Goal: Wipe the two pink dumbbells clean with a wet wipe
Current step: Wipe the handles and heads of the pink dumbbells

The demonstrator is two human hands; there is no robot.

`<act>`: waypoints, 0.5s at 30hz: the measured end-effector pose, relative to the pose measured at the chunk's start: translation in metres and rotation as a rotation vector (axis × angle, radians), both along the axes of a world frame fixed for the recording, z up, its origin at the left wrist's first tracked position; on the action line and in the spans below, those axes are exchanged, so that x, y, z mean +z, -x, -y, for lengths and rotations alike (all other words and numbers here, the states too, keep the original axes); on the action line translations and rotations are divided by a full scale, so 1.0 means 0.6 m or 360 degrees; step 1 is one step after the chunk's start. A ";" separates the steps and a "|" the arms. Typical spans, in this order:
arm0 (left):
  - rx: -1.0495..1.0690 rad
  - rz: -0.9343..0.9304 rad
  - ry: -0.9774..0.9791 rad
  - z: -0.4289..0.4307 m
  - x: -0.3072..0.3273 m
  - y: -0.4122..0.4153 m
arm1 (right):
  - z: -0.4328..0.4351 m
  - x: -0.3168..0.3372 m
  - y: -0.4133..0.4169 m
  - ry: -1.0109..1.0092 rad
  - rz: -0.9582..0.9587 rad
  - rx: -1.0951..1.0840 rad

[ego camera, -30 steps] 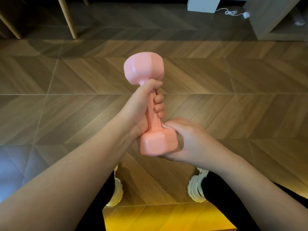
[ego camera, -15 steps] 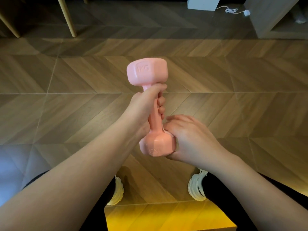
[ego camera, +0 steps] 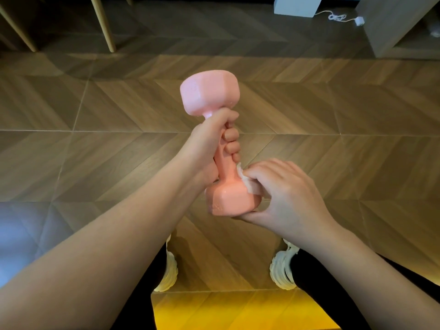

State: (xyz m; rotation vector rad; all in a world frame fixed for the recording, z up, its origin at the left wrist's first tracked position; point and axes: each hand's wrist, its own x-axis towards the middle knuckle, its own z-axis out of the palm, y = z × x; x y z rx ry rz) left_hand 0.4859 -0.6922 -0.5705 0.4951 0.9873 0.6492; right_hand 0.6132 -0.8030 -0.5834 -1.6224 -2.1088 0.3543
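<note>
Pink dumbbell [ego camera: 223,170] is held up off the wood floor [ego camera: 333,139], roughly upright and tipped a bit. Left hand [ego camera: 209,148] is wrapped tight round the handle just under the top head. Right hand [ego camera: 281,194] has the wet wipe [ego camera: 247,184] bunched in curled fingers, pressed where the lower head meets the handle. Looks smooth-coated with a wet sheen, so I'd guess slippery and hefty for its size. Grip the handle, not the heads. Second dumbbell isn't in shot.

Herringbone wood floor [ego camera: 333,110]; pale chair legs [ego camera: 102,25] (upper left), white cable [ego camera: 338,17].
</note>
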 end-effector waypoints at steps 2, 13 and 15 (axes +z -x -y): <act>-0.0029 0.0034 0.0034 -0.001 0.001 0.003 | -0.005 -0.001 0.005 0.0202 -0.0084 0.0035; -0.0173 -0.0261 -0.0012 -0.001 -0.002 0.004 | 0.000 -0.005 0.016 -0.0080 0.0104 -0.0156; -0.0129 -0.0288 0.0004 0.001 -0.010 0.005 | 0.001 -0.006 0.019 0.0026 0.0132 -0.0141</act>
